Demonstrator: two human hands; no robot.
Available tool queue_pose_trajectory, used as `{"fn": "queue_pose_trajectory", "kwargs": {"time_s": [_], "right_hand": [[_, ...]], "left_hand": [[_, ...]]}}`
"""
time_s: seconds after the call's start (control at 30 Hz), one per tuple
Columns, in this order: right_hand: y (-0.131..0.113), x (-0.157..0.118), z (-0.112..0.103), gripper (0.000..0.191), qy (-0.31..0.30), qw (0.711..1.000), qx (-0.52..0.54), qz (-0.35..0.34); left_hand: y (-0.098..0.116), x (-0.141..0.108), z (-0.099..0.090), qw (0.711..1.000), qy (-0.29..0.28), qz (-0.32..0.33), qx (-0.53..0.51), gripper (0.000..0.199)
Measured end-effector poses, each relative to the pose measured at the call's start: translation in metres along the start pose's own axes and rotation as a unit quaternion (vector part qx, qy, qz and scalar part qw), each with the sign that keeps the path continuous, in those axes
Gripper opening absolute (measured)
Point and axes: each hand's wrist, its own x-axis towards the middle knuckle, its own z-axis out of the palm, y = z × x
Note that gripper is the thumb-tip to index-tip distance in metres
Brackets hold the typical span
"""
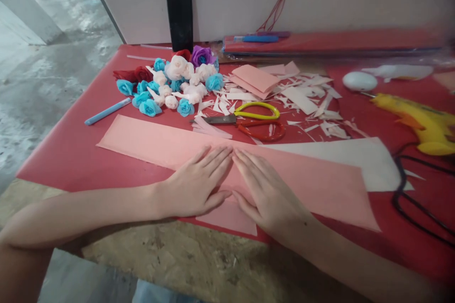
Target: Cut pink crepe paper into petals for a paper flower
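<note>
A long strip of pink paper [149, 141] lies across the red table covering. My left hand [199, 182] rests flat on its middle, fingers stretched out. Flat beside it lies my right hand [261, 184], the fingertips of both hands nearly touching. Below my hands a smaller pink paper piece [227, 218] sticks out toward the table edge. Under the strip's right part is a white paper sheet [377, 165]. Scissors [234, 120] with one yellow and one red handle lie just beyond my fingers. Neither hand grips anything.
Paper flowers [177, 68] in several colours are heaped at the back left, near a blue pen [107, 111]. Paper scraps [305, 99] and a folded pink paper [254, 80] lie behind the scissors. A yellow glue gun [423, 118] with a black cord [401, 189] sits at right.
</note>
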Motion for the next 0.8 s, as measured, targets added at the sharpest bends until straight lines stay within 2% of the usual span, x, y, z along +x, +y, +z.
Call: {"fn": "queue_pose_trajectory", "kwargs": {"time_s": [0.13,0.23,0.43,0.67,0.8], "right_hand": [[0.001,0.003,-0.001,0.05,-0.02,1.0,0.016,0.001],[0.0,0.005,-0.001,0.05,-0.022,1.0,-0.017,-0.006],[-0.005,0.0,-0.001,0.048,0.025,0.992,-0.12,0.013],[-0.009,-0.01,-0.005,0.069,0.018,0.98,-0.19,0.059],[-0.008,-0.005,-0.004,0.071,-0.001,0.987,-0.158,0.026]], "left_hand": [[0.0,0.0,0.0,1.0,0.02,-0.007,-0.01,0.066],[0.0,0.0,0.0,0.999,0.03,-0.005,-0.015,0.067],[-0.001,0.0,-0.002,1.0,0.026,0.0,-0.01,0.065],[-0.001,0.0,-0.001,1.0,0.027,0.013,-0.006,0.057],[-0.002,0.001,-0.004,0.999,0.023,0.018,-0.025,0.055]]}}
